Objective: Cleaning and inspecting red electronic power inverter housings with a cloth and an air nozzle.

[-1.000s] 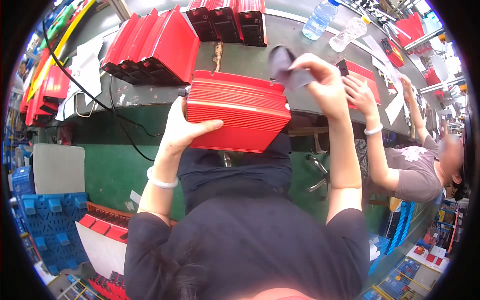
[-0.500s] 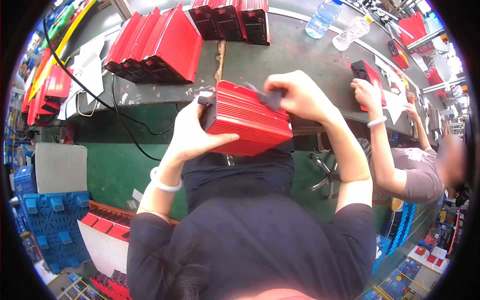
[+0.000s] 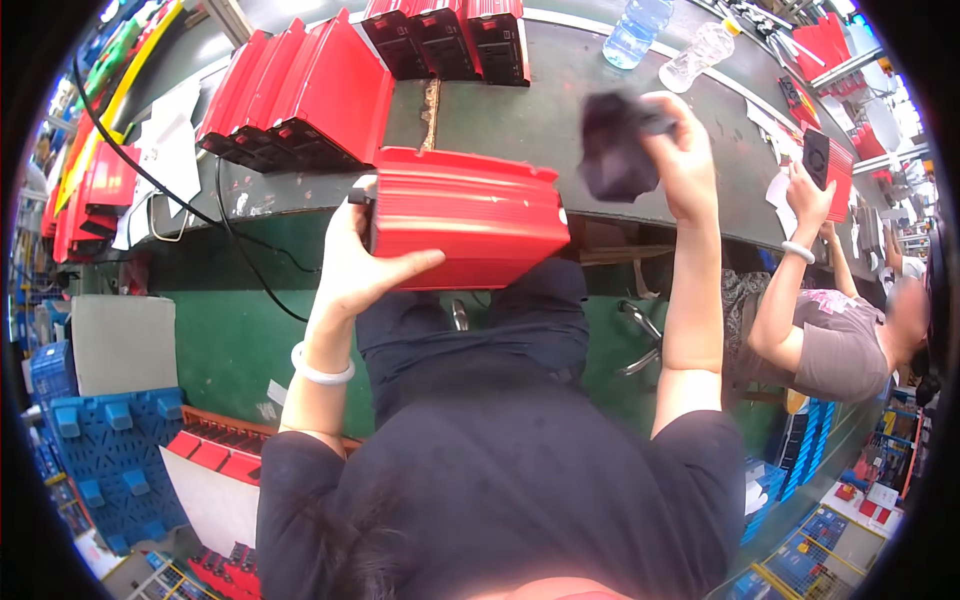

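Note:
My left hand (image 3: 352,260) grips a red ribbed power inverter (image 3: 465,220) by its left end, with the thumb along its near side. The inverter is raised in front of the table's near edge, its long side toward me. A small black knob or plug shows at its left end, beside my fingers. To the right of it, and apart from it, my right hand (image 3: 685,150) is closed on a crumpled black cloth (image 3: 615,145). The cloth hangs over the tabletop and is smeared by motion.
Red inverters (image 3: 330,90) stand at the far left of the table (image 3: 520,125), more (image 3: 440,40) beside them. Two plastic bottles (image 3: 640,35) are at the back. A co-worker (image 3: 835,330) on the right holds another red inverter (image 3: 838,175). A black cable (image 3: 150,165) crosses at left.
My right hand has lifted the cloth off the inverter, up and to the right. The inverter has shifted slightly left and turned. The co-worker has raised an inverter off the table.

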### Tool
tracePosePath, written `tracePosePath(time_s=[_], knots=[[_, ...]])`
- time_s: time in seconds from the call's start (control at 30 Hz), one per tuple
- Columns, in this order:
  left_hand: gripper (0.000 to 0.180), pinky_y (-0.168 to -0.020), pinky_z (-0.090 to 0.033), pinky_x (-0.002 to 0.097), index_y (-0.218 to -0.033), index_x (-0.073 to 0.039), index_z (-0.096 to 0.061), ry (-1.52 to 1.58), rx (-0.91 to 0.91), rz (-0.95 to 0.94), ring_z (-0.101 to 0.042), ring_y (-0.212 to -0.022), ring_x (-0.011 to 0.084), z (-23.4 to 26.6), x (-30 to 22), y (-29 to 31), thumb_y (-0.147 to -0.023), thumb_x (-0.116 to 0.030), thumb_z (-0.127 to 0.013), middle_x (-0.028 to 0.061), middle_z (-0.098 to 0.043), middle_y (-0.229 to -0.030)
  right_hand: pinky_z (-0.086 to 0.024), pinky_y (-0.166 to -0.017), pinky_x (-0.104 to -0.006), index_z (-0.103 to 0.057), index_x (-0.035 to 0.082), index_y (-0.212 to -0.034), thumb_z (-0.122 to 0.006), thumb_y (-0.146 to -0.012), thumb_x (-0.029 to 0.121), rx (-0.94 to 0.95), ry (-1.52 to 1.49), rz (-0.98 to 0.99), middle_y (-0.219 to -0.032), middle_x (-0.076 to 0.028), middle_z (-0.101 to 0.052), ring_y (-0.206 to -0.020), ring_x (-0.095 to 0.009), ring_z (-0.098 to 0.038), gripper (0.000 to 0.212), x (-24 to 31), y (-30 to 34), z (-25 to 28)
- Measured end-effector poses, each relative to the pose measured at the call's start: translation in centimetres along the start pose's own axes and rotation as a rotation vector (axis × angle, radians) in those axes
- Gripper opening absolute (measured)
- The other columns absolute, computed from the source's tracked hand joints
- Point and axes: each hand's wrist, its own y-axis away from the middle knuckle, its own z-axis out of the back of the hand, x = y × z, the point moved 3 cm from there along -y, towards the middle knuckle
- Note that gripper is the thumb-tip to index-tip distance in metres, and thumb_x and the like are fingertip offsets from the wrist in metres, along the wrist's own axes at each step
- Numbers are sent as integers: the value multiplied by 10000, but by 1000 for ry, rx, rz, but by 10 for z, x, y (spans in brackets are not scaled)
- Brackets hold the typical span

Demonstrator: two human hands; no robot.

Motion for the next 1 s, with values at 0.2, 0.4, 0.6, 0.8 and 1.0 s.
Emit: tracePosePath(time_s=[0.2, 0.4, 0.6, 0.8, 1.0], knots=[[406, -939, -463, 337, -1217, -21, -552, 773, -168, 358, -597, -1054, 193, -13, 54, -8, -852, -150, -675, 88, -622, -1155, -476, -669, -251, -603, 87, -1087, -587, -935, 170, -390, -436, -304, -905, 17, -642, -757, -93, -608, 174, -39, 45, -2], [436, -947, -475, 388, -1226, -36, -538, 1118, -87, 541, -595, -1082, 247, -38, 39, -19, -888, -293, -636, 98, -611, -1191, -449, -770, -230, -590, -15, -999, -618, -890, 17, -465, -4, 174, -873, -5, -605, -818, -89, -554, 118, -8, 75, -20], [518, -948, -480, 474, -1253, -56, -518, 1194, -52, 612, -585, -1107, 273, -47, 35, -23, -862, -371, -647, 96, -602, -1213, -486, -765, -381, -608, 11, -929, -625, -732, 17, -220, 691, 429, -872, -157, -636, -857, -359, -605, 198, 4, 68, -36], [486, -945, -484, 464, -1212, -63, -541, 1190, -80, 595, -591, -1090, 266, -45, 30, -27, -852, -366, -660, 91, -612, -1191, -373, -853, -398, -615, 57, -882, -612, -681, 109, -149, 1062, 589, -914, -73, -652, -975, -293, -572, 208, 9, 58, -55], [524, -939, -489, 463, -1196, -64, -553, 1162, -104, 619, -601, -1065, 262, -40, 39, -34, -825, -413, -675, 88, -624, -1165, -369, -748, -358, -524, 138, -724, -612, -597, 124, 278, 794, 665, -785, 19, -562, -861, -182, -540, 155, 12, 120, -116]])
